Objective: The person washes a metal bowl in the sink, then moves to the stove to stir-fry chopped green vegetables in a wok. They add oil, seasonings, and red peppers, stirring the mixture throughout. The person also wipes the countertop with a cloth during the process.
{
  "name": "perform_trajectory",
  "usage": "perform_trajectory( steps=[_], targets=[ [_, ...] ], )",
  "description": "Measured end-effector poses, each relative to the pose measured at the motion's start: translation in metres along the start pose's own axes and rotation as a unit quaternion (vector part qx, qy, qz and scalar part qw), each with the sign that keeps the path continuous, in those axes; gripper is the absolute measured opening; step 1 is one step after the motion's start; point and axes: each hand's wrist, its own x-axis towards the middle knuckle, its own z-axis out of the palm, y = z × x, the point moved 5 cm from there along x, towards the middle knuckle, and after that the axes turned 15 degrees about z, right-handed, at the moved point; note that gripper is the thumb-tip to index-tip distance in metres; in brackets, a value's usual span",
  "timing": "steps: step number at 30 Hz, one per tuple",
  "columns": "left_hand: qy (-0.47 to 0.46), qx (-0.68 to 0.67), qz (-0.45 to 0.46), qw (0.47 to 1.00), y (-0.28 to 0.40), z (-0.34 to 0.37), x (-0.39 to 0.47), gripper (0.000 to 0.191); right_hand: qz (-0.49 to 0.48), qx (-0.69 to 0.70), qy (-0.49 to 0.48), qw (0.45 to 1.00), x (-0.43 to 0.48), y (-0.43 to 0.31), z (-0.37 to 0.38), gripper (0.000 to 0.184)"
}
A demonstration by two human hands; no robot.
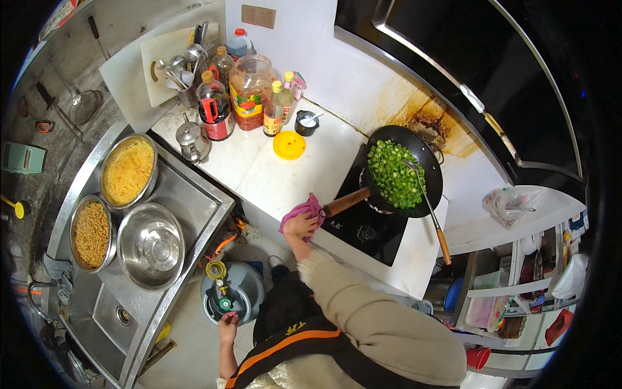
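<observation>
My right hand (pixel 301 225) presses a pink cloth (pixel 313 206) on the white counter's front edge, beside the end of the wok's wooden handle (pixel 347 202). The black wok (pixel 434 180) sits on the gas stove (pixel 357 233) and holds chopped green vegetables (pixel 393 175). A metal ladle with a wooden handle (pixel 441 240) leans in it. My left hand (pixel 228 326) hangs low near the green valve (pixel 225 304) of a grey gas cylinder (pixel 248 287), its fingers curled; whether they touch anything is unclear.
On the left, the steel sink unit (pixel 194 185) bears bowls of yellow shreds (pixel 127 172) and soybean-like beans (pixel 91 236), and a steel bowl (pixel 151 247). Sauce bottles (pixel 214 109), a steel pot (pixel 192 140), a yellow lid (pixel 289 145) and a black seasoning pot (pixel 307 124) stand behind. A range hood (pixel 466 63) overhangs the stove.
</observation>
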Motion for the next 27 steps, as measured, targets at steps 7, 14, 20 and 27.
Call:
perform_trajectory(
  steps=[7,14,20,27],
  targets=[
    [0.054,-0.014,-0.007,0.998,0.009,0.000,-0.022,0.008,0.219,0.039,0.076,0.972,0.041,-0.086,0.028,0.036],
    [0.079,0.012,-0.091,0.993,0.013,0.016,-0.068,0.016,0.244,0.121,-0.009,0.962,0.114,-0.160,0.031,0.052],
    [0.007,0.067,-0.058,0.996,0.069,0.044,-0.021,0.025,0.344,0.173,0.009,0.923,0.177,-0.213,0.054,0.047],
    [-0.079,0.138,0.031,0.987,0.144,0.107,0.152,0.013,0.393,0.194,0.112,0.892,0.254,-0.260,0.075,0.036]
  ],
)
